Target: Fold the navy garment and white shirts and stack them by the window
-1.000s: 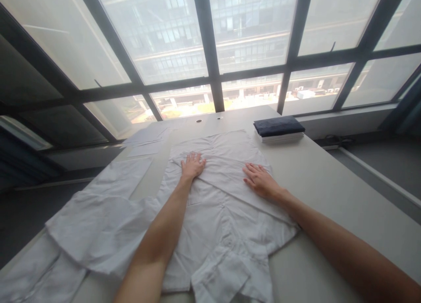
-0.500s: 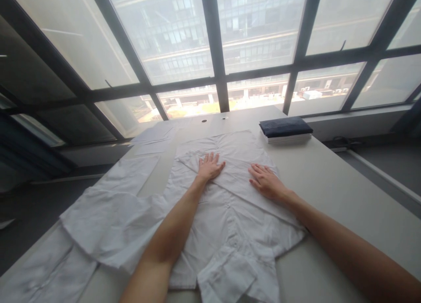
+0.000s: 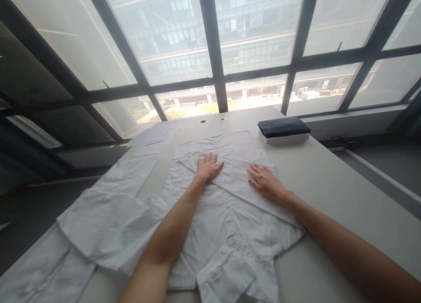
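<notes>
A white shirt point(image 3: 223, 215) lies spread on the table before me, creased across its middle. Flat on its upper left part rests my left hand point(image 3: 209, 166), fingers spread. My right hand point(image 3: 265, 180) is laid palm down near the shirt's right side, its fingers stretched out and close together. One sleeve point(image 3: 112, 224) of white cloth reaches out to the left. At the near end, a folded-over piece of white cloth point(image 3: 226, 274) lies on top. Neither hand grips the fabric.
A dark folded cloth point(image 3: 283, 126) sits on a white stack point(image 3: 286, 138) at the back right of the white table point(image 3: 329, 206). More white cloth point(image 3: 42, 268) lies along the left edge, with flat white pieces point(image 3: 151, 138) farther back. Large windows point(image 3: 250, 31) stand behind the table.
Both hands stay in place on the shirt. The whole view has shifted very slightly; the cloth looks unchanged.
</notes>
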A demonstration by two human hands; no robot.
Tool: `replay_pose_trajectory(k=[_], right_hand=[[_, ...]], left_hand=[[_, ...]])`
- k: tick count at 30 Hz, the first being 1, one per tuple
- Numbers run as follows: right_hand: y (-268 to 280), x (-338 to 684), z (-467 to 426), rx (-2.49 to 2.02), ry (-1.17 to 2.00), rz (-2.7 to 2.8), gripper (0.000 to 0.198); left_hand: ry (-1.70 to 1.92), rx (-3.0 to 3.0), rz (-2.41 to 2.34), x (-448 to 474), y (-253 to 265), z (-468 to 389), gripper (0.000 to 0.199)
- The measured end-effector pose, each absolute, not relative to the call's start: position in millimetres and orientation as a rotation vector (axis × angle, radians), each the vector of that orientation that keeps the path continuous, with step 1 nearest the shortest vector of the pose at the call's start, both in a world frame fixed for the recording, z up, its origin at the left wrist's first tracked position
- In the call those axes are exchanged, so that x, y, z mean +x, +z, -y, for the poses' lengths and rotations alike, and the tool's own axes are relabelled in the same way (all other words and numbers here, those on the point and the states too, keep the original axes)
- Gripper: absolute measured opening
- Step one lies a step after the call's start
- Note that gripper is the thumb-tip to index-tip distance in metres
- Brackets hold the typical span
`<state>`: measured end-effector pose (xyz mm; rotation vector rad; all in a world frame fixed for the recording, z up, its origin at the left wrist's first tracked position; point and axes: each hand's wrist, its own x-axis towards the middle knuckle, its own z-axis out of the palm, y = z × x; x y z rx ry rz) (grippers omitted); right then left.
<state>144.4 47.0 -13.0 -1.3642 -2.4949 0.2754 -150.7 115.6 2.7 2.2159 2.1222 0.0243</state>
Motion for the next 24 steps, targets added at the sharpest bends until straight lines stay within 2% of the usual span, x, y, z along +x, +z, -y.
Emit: replay_pose_trajectory(k=[5, 9, 13, 18, 24], right_hand=[[-13.0, 144.8, -46.9, -1.358, 0.286, 2.494, 0.056], [-13.1, 144.8, -47.0, -1.366, 0.289, 2.491, 0.056], [-13.1, 144.5, -46.8, -1.367, 0.283, 2.493, 0.057], [-13.4, 144.3, -46.9, -1.364, 0.295, 2.487, 0.057], [-13.7, 144.4, -47.0, -1.371, 0.281, 2.492, 0.056]], left_hand=[[0.054, 2.227, -2.128, -149.9, 2.2, -116.1, 0.079], [0.229, 2.196, -2.290, -164.9, 5.7, -122.2, 0.063], [0.484, 1.871, -2.591, -209.2, 12.9, -127.2, 0.051], [0.488, 1.650, -2.669, -265.2, 14.7, -124.8, 0.046], [0.677, 1.559, -2.753, -278.4, 6.8, -128.0, 0.044]])
